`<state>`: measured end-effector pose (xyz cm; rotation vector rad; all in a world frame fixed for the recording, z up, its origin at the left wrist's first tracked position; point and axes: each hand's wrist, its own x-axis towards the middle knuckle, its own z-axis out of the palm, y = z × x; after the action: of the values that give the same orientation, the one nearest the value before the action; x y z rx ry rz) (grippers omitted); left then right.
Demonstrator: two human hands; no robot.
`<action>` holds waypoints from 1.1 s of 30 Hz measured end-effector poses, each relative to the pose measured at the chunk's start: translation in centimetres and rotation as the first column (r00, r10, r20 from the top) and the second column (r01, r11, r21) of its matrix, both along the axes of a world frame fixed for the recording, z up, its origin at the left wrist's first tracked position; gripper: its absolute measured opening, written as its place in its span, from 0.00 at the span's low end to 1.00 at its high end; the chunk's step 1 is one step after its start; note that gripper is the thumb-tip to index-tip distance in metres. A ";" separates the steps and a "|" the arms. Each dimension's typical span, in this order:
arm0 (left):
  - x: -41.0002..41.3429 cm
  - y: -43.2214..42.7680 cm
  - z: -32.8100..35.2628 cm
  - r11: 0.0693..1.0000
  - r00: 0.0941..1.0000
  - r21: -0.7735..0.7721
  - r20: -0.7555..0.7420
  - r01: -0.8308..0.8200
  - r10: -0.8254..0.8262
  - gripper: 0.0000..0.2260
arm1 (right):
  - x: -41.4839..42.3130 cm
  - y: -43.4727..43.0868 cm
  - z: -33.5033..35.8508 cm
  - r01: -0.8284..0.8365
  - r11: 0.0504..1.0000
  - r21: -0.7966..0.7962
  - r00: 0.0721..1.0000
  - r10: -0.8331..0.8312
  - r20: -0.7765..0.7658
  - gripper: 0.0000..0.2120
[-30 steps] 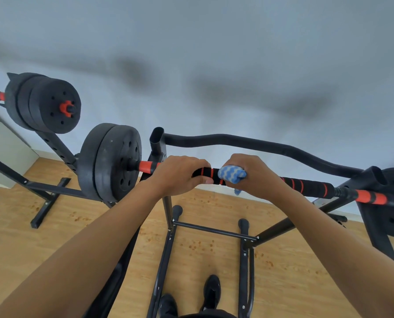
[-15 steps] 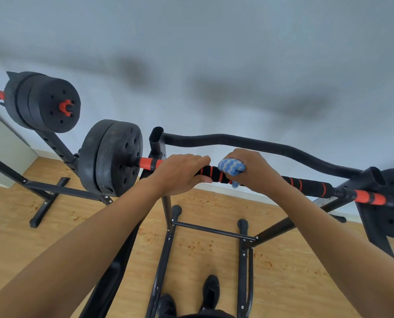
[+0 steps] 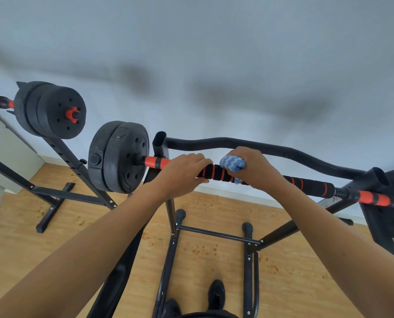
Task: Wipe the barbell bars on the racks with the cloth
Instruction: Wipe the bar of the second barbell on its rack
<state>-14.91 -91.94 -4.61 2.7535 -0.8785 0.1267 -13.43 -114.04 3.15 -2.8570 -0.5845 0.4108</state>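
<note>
I see my left hand [image 3: 182,174] with fingers curled over the barbell bar [image 3: 216,172], and just right of it my right hand [image 3: 252,167] gripping a blue-and-white cloth [image 3: 232,163] against the bar.

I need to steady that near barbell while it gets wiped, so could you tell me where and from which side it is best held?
Grip the barbell bar on its black padded sleeve, coming from above with fingers curled over the top, as the left hand does beside the cloth. The bar lies level across the rack, and the plates block the ends.
</note>
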 end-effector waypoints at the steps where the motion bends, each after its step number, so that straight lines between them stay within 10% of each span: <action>1: 0.0 0.2 0.0 0.999 1.000 -0.029 -0.028 -0.013 0.013 0.20 | -0.1 -0.2 -0.3 0.015 1.000 0.017 1.000 -0.015 0.007 0.15; 16: 1.6 0.7 2.7 0.995 0.817 -0.102 -0.575 -0.023 -0.040 0.19 | -0.4 -2.2 -2.9 -0.092 0.958 0.273 0.996 0.089 0.021 0.09; 27: -1.2 0.3 1.1 0.999 0.977 -0.025 -0.207 0.039 -0.043 0.28 | -0.3 -1.9 -2.7 0.046 0.950 0.308 0.997 -0.025 -0.073 0.04; 33: -0.4 -0.1 1.7 1.000 0.959 -0.017 -0.282 0.007 -0.011 0.29 | -1.7 -1.7 -1.6 -0.059 0.947 0.316 0.997 0.069 -0.020 0.04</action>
<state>-15.29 -92.08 -2.87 2.6622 -0.8073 -0.2548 -15.10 -115.77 1.53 -2.5275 -0.6720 0.3358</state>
